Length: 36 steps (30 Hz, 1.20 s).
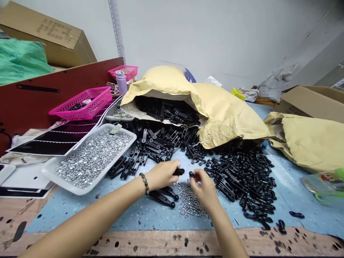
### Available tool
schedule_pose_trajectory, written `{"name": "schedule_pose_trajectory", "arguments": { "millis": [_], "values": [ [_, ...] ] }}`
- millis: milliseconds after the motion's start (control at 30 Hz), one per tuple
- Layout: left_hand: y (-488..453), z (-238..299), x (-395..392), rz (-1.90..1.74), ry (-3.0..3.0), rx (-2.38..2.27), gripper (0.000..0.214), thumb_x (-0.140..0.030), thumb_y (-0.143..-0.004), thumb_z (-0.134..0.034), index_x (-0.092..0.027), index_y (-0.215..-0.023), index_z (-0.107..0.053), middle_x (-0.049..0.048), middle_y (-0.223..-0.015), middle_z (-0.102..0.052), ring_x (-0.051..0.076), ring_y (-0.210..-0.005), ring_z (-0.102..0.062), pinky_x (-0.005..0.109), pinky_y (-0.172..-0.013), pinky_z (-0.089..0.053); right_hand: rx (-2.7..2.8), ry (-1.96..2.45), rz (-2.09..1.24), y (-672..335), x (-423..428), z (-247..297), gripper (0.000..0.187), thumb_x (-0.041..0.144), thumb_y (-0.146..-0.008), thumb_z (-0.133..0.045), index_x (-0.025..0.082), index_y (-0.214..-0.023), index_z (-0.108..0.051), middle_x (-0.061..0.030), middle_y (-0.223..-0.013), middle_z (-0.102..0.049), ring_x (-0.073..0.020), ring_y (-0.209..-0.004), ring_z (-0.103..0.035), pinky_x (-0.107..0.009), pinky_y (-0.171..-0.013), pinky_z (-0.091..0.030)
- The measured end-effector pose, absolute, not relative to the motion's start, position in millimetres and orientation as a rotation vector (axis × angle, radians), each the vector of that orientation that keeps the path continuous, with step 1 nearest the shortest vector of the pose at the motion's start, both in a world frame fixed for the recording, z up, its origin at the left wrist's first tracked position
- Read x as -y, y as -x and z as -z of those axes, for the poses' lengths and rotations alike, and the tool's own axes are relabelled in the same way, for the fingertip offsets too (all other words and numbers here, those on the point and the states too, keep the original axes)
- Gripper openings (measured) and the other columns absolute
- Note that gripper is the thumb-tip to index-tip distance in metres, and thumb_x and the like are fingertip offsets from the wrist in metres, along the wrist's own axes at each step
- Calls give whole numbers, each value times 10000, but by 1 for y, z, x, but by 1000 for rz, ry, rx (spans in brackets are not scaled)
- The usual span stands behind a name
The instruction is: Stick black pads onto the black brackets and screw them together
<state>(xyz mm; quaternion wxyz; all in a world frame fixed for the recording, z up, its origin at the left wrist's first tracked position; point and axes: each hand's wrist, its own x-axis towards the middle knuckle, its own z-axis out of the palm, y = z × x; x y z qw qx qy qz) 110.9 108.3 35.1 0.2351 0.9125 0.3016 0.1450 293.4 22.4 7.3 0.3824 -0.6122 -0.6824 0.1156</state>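
Note:
My left hand, with a beaded bracelet at the wrist, is closed round a black plastic part whose rounded end sticks out past the fingers. My right hand pinches a small black piece with a round end, a short gap away from the left one. Beneath the right hand lies a pile of small silver nuts and screws. Several long black arms with ball ends rest on the blue mat below my left hand.
Heaps of black parts spread out of yellow sacks at the back. A white tray of silver hardware stands left, near a pink basket. At right are another sack and a clear container with green handle.

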Motion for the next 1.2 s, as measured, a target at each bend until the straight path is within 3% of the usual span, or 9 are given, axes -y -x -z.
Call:
{"name": "schedule_pose_trajectory", "arguments": {
  "millis": [100, 267, 433, 533, 700, 833, 933, 1100, 1200],
  "values": [
    [-105, -42, -96, -425, -2348, -943, 163, -277, -873, -503, -183, -1004, -478, 9, -747, -604, 192, -657, -578, 277, -606, -422, 1350, 1359, -631, -284, -21, -24, 281, 287, -890, -504, 210, -1160, -495, -36, -893, -600, -151, -732, -624, -309, -647, -560],
    [-95, -56, -83, -460, -2149, -887, 198, -306, -945, -365, -199, -878, -519, 17, -883, -625, 168, -806, -582, 269, -714, -448, 1050, 1161, -994, -266, -24, -46, 253, 361, -775, -680, 198, -955, -607, -18, -829, -635, -141, -664, -625, -315, -647, -560],
    [-90, -56, -78, -486, -1970, -909, 103, -284, -877, -493, -194, -927, -487, -14, -782, -612, 148, -656, -588, 241, -585, -444, 1199, 1268, -868, -258, -24, -46, 187, 356, -777, -677, 195, -852, -616, 3, -718, -607, -132, -624, -574, -257, -580, -497],
    [-90, -55, -76, -555, -1955, -919, 96, -251, -872, -493, -195, -946, -514, 5, -857, -628, 158, -730, -596, 254, -646, -443, 1315, 1357, -780, -257, -24, -46, 166, 351, -802, -651, 197, -851, -612, 1, -713, -603, -136, -634, -565, -248, -573, -469],
    [-92, -55, -75, -594, -2183, -963, 207, -350, -932, -439, -194, -814, -506, -13, -741, -586, 146, -676, -551, 237, -604, -380, 1308, 1324, -842, -254, -28, -45, 173, 353, -807, -643, 199, -851, -580, 20, -674, -562, -128, -602, -545, -240, -546, -448],
    [-85, -56, -85, -534, -2289, -973, 219, -333, -920, -453, -198, -761, -521, -12, -701, -581, 151, -651, -548, 243, -603, -356, 1396, 1317, -921, -256, -30, -29, 171, 361, -865, -570, 200, -922, -560, 6, -732, -588, -147, -651, -586, -269, -602, -485],
    [-79, -53, -98, -479, -2314, -1033, 188, -336, -899, -480, -204, -782, -546, -8, -679, -589, 172, -642, -559, 254, -590, -347, 1740, 1505, -648, -262, -27, -11, 165, 288, -912, -495, 214, -1042, -565, -43, -897, -624, -189, -821, -595, -336, -740, -489],
    [-83, -38, -112, -373, -2356, -956, 129, -258, -915, -456, -182, -934, -557, 24, -812, -632, 188, -727, -588, 270, -640, -410, 1973, 1758, -250, -275, -14, 9, 62, 218, -868, -548, 211, -825, -592, -65, -864, -593, -252, -851, -539, -413, -759, -451],
    [-92, -25, -111, -291, -2425, -757, 77, -210, -881, -547, -184, -914, -612, 32, -919, -635, 188, -885, -572, 270, -788, -426, 1908, 1707, -227, -280, -4, 12, 155, 237, -871, -568, 195, -1019, -571, -89, -985, -598, -256, -947, -538, -413, -815, -451]
  ]
}}
